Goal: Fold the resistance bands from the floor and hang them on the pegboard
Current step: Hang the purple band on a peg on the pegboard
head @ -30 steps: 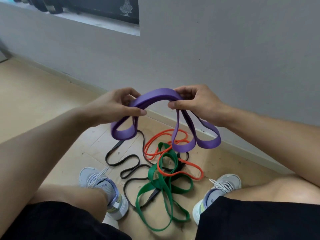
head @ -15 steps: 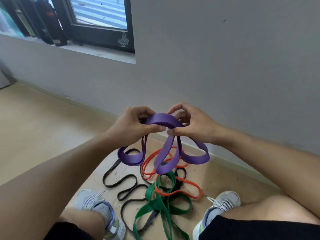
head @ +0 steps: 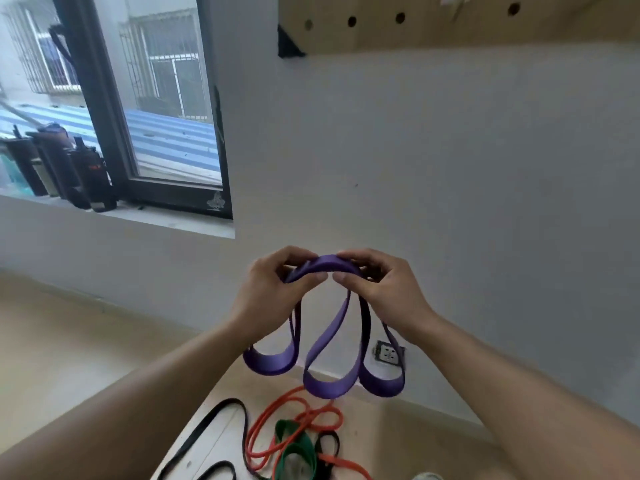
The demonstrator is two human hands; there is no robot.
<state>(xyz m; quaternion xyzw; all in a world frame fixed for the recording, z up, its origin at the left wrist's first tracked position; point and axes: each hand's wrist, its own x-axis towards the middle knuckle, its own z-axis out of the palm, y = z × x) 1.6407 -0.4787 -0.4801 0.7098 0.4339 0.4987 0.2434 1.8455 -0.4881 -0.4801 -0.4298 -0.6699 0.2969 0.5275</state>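
Head view, the only one: both hands up in front of the grey wall, close together, thumbs nearly touching. Left hand (head: 273,289) has fingers curled over the top of the wide purple rubber resistance band (head: 327,341), thumb pressing from the near side, so it pinches the gathered layers at the left end of the arch. Right hand (head: 381,289) does the same at the right end, fingers curled over, thumb under/in front, gripping the band. Between the two hands the band makes a short flat arch; below them it hangs in 3 loops, one under the left hand, one under the gap btwn the hands, one under the right wrist. All loops hang free in the air, touching nothing but the hands. Further below the hands, on the pale wood-look floor (head: 69,358), lie the other bands in a loose tangle: a thin black rubber band (head: 207,420) down-left of the hands, a thin orange rubber band (head: 277,410) straight below, a wider green rubber band (head: 294,445) lying over the orange one. Just right of the hanging loops, low on the wall, a white wall socket (head: 388,355), partly behind the band. Well above the hands, upper right, the light wooden pegboard with round holes (head: 433,29), fixed to the wall w/ a black corner bracket (head: 287,46). Up-left of the hands, a dark-framed window (head: 104,109) w/ dark bottles (head: 90,174) on its sill.
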